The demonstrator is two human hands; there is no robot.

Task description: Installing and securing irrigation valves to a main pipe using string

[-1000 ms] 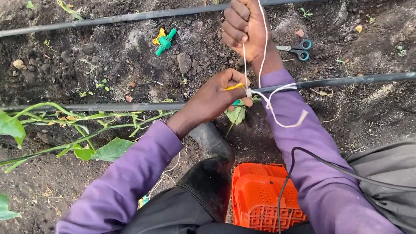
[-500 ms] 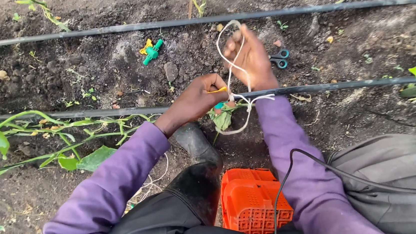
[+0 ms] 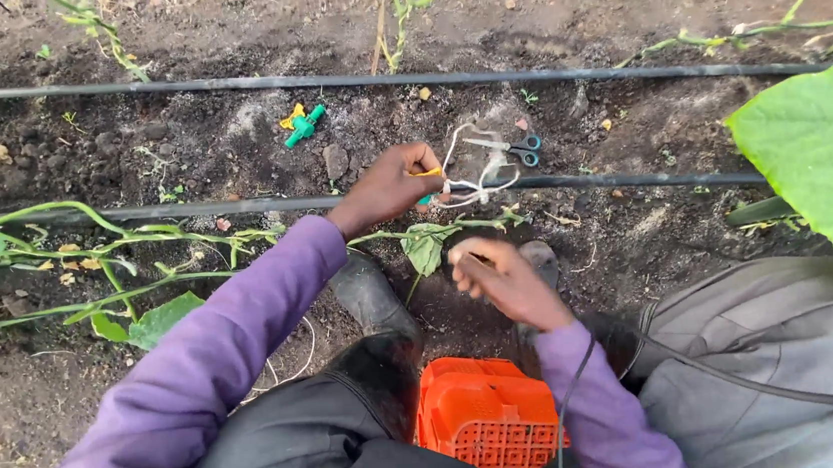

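Left hand point(image 3: 390, 184), purple-sleeved: fingers closed together around a small yellow clip-like piece point(image 3: 424, 173) and the end of a loose tangle of thin white string point(image 3: 472, 181); positioned directly over the nearer black irrigation hose point(image 3: 184, 211). White string: lies in loops on the dark soil, draped across that nearer hose, just beside the hand. Right hand point(image 3: 501, 279), purple-sleeved: curled into a loose fist lower down, above the soil near a black rubber boot point(image 3: 374, 298); whether anything sits inside the fist cannot be told. The two hands are apart, with a pale green plant stem with a drooping leaf point(image 3: 424, 243) running between them. Small scissors with dark blue handles point(image 3: 517, 147): flat on the soil, just beyond the string, untouched. Green and yellow plastic fittings point(image 3: 299, 124): on the soil between the two hoses, well apart from both hands. Farther black irrigation hose point(image 3: 373, 79): runs across the upper bed. Orange plastic lattice crate point(image 3: 488, 421): at bottom, between the person's legs. Large broad green leaf point(image 3: 827, 163): at right edge.
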